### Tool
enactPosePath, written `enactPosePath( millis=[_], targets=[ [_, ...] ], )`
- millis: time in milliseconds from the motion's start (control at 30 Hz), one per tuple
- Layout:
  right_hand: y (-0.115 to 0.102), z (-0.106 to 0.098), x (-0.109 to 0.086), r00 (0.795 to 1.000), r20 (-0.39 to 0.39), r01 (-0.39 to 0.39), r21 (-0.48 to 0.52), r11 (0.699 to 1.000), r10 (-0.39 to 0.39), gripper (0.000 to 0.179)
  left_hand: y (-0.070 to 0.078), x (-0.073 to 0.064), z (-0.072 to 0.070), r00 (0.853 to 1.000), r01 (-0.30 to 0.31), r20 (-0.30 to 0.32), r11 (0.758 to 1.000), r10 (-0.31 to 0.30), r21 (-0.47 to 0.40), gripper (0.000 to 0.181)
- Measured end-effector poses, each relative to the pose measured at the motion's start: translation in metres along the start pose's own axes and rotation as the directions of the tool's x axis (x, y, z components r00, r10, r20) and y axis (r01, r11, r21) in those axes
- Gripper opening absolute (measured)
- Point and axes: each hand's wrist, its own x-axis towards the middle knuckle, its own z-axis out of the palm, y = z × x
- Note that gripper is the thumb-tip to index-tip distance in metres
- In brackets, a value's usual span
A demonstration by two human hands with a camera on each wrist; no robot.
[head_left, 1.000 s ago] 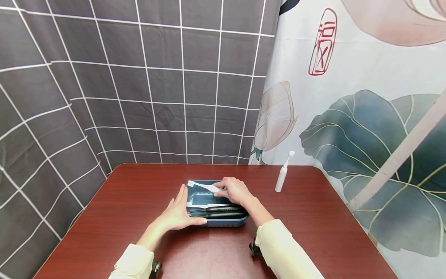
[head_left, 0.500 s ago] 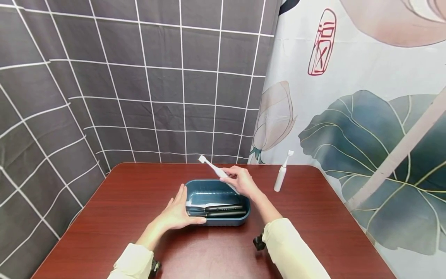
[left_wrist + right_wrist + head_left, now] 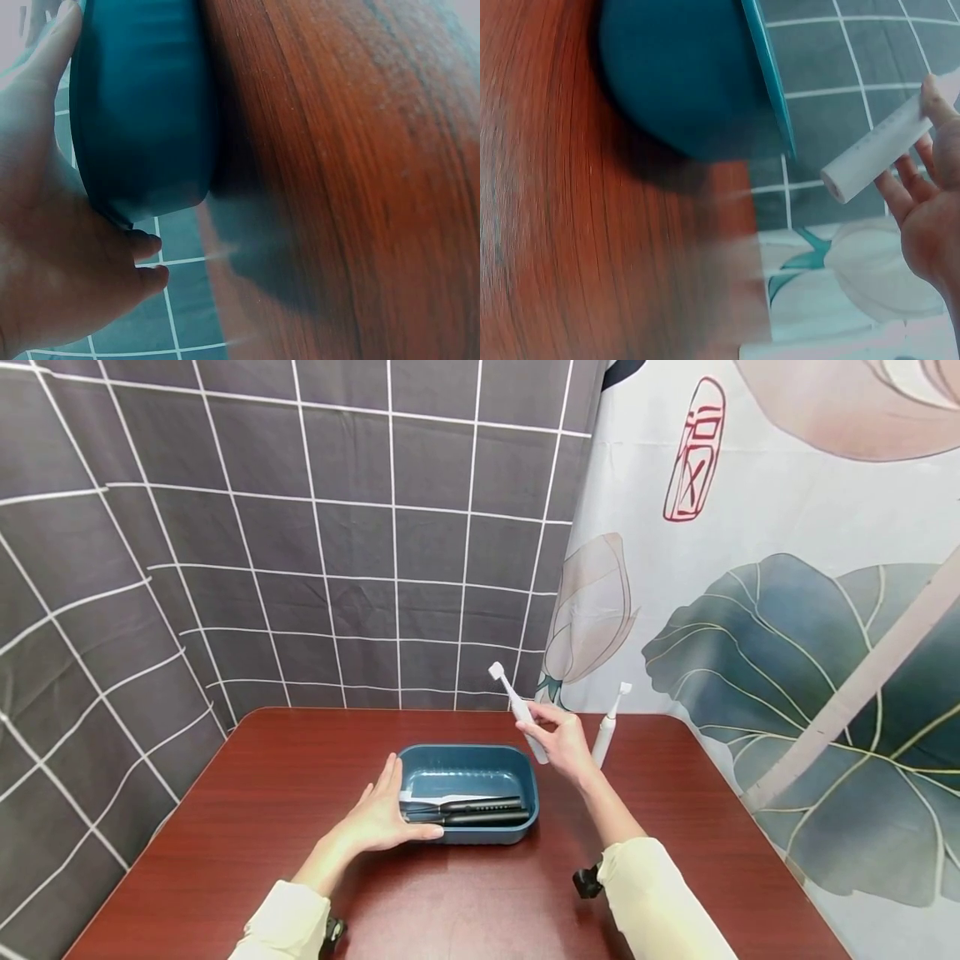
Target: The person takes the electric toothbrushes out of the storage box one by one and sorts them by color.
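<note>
Currently pinches a white toothbrush (image 3: 521, 710) between thumb and fingers of the right hand (image 3: 562, 739), just right of centre in the head frame. Tilts it with the brush head toward the upper left and the thick base toward the lower right, lifted off the red-brown counter (image 3: 262, 793) and apart from the blue box (image 3: 480, 837). Shows the base end of the same handle at the right of the right wrist frame, pointing down and left, free of any surface.

Rests the left hand (image 3: 375, 818) against the left end of the box, in the lower middle of the head frame, with fingers straight and thumb laid along the near rim; pushes no fingertip round any loose item. In the left wrist frame, touches the box likewise, at the upper left.

Inside the box, along the near side, lie two slim black handles (image 3: 487, 817), with a white strip (image 3: 465, 798) just behind, too small to identify. Farther right, near the right hand, stands a second white toothbrush (image 3: 604, 733), brush head up and leaning slightly right. Behind hangs a grey gridded cloth (image 3: 337, 527) at left and centre, with a floral cloth (image 3: 787, 677) at right.
</note>
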Motion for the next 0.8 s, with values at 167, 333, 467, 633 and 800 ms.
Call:
enactPosePath(
  millis=[167,333,467,633,800],
  targets=[
    [-0.016,-0.023,-0.010,0.997,-0.047,-0.053,0.024,0.998,0.054,0.037,0.000,0.001,0.000,1.000,-0.005,-0.002,1.000,0.005,0.010,0.144],
    [-0.029,-0.044,-0.020,0.993,-0.068,-0.090,0.013,0.996,0.091,0.037,0.000,0.001,-0.001,1.000,-0.005,-0.002,1.000,0.005,0.007,0.143],
    [-0.024,-0.057,-0.028,0.991,-0.100,-0.090,0.019,0.996,0.092,0.035,0.001,0.001,-0.003,1.000,0.001,0.003,1.000,-0.001,0.004,0.143],
    [-0.014,-0.070,-0.037,0.983,-0.168,-0.068,0.017,0.998,0.069,0.031,0.003,0.000,-0.004,1.000,-0.002,0.007,1.000,0.002,0.008,0.143],
    [-0.007,-0.084,-0.045,0.972,-0.228,-0.049,0.000,0.999,0.048,0.028,0.005,-0.001,-0.005,1.000,-0.011,0.008,1.000,0.011,0.020,0.141]
  ],
)
